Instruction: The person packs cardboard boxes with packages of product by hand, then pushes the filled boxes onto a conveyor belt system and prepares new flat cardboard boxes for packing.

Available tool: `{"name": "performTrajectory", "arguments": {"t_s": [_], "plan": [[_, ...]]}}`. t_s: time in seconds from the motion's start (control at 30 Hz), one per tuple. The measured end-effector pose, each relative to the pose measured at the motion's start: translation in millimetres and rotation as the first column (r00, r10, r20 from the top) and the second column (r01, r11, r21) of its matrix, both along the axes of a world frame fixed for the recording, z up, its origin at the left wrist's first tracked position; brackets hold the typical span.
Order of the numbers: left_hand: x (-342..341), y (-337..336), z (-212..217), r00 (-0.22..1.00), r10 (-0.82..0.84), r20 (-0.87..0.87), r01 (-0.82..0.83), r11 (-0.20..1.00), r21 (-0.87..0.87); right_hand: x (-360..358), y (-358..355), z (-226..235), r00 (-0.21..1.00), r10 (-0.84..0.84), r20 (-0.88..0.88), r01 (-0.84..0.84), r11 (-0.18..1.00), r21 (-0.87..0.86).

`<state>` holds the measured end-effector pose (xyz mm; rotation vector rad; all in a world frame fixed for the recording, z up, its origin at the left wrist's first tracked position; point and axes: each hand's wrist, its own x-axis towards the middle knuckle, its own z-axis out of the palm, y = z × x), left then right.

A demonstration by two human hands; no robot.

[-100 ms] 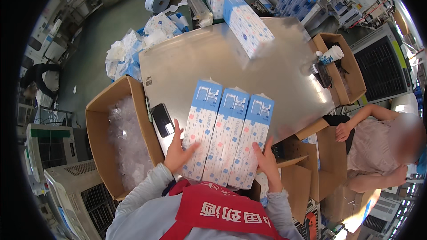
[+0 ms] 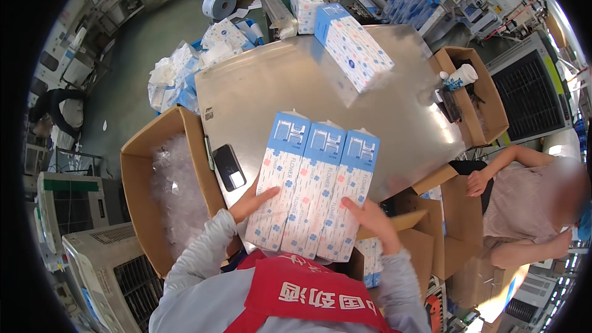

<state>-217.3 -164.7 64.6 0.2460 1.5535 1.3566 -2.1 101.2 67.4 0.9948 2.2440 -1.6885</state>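
Observation:
Three long blue-and-white flower-printed packs, like wrapped tissue packs, lie side by side at the near edge of the metal table: a left pack [image 2: 279,179], a middle pack [image 2: 313,188] and a right pack [image 2: 350,194]. My left hand [image 2: 251,202] clasps the left pack's outer side, its thumb on top and its fingers mostly hidden. Opposite it, my right hand [image 2: 371,219] grips the right pack's outer side, thumb over the upper face. The row is squeezed between both hands.
Another printed pack [image 2: 354,49] lies at the table's far edge, with one more pack [image 2: 305,3] behind it by the conveyor. A phone [image 2: 228,166] rests left, beside a carton [image 2: 139,194] of clear plastic pieces. Open cartons [image 2: 419,246] and a seated person [image 2: 518,203] are at right.
My left hand's thumb has come down onto the left pack, and my right thumb reaches further over the right one. The far pack has slid right and nearer along the table.

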Motion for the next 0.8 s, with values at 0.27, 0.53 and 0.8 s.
{"name": "performTrajectory", "arguments": {"t_s": [0.27, 0.53, 0.8], "plan": [[-45, 6, -6, 0.945, -0.193, 0.265, 0.227, 0.968, -0.106, -17, 31, -18, 0.999, -0.012, 0.033, 0.025, 0.905, -0.424], [-57, 12, 49, 0.964, -0.257, 0.067, 0.245, 0.958, 0.149, 3, -4, 26, 0.896, -0.311, -0.317, 0.151, 0.884, -0.442], [-24, 110, 140, 0.64, -0.503, -0.581, 0.761, 0.518, 0.391, 171, -50, 85, 0.528, -0.436, -0.729, 0.269, 0.9, -0.344]]}}
